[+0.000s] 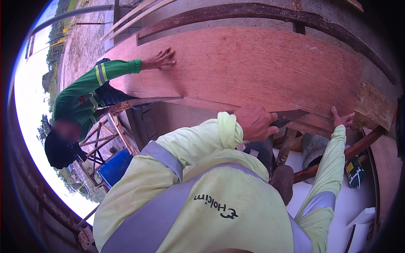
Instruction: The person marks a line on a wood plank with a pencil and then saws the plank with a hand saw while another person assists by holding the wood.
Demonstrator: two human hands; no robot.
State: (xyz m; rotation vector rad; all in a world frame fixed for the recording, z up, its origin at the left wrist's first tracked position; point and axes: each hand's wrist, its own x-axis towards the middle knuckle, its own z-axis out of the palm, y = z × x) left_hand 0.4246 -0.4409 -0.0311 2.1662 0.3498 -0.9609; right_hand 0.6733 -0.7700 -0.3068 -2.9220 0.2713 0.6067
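A wide reddish plywood sheet (253, 63) lies across the view in front of me. My left hand (255, 122) is closed around a handsaw (290, 117), its dark blade pointing right along the sheet's near edge; the handle is mostly hidden in my fist. Farther right, my right hand (344, 118) rests with spread fingers on the sheet's near right corner. At the left, a co-worker in a green sleeve presses a flat hand (159, 60) on the plywood. A second long blade (158, 100) reaches from the co-worker's side to the sheet's near edge.
A dark curved wooden beam (236, 10) runs behind the sheet, against a grey wall. Below the right corner are a metal bucket-like container (314, 149), a reddish bar (354, 147) and a dark green object (354, 172). A blue container (114, 168) stands by wooden framing at left.
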